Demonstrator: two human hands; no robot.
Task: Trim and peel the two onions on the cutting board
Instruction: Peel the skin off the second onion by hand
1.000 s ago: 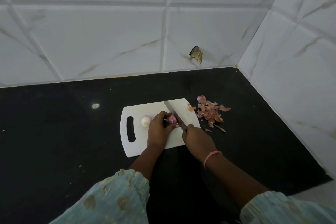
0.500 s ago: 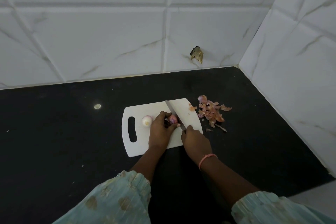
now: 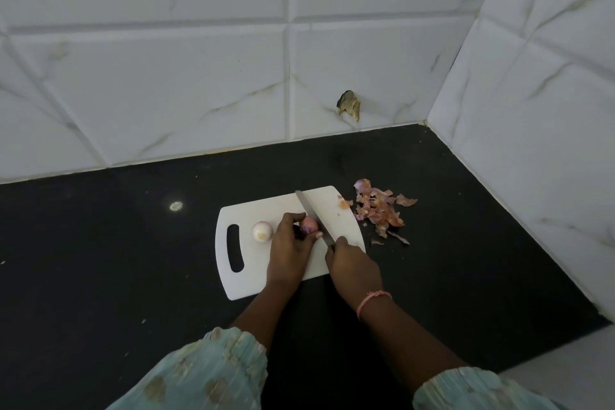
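A white cutting board (image 3: 339,226) with a handle slot lies on the black counter. My left hand (image 3: 289,248) pins a small pink onion (image 3: 309,225) to the board, fingers partly covering it. My right hand (image 3: 353,266) grips the handle of a knife (image 3: 312,213), whose blade lies diagonally across the board and touches the right side of the pink onion. A pale, peeled onion (image 3: 262,231) sits loose on the board near the handle slot, left of my left hand.
A heap of orange-pink onion skins (image 3: 379,206) lies on the counter (image 3: 100,260) just right of the board, with a few scraps on the board's right corner. White tiled walls close the back and right. A brown chipped spot (image 3: 349,105) marks the back wall.
The hands, knife and onions hold almost the same pose. Only the view has shifted slightly.
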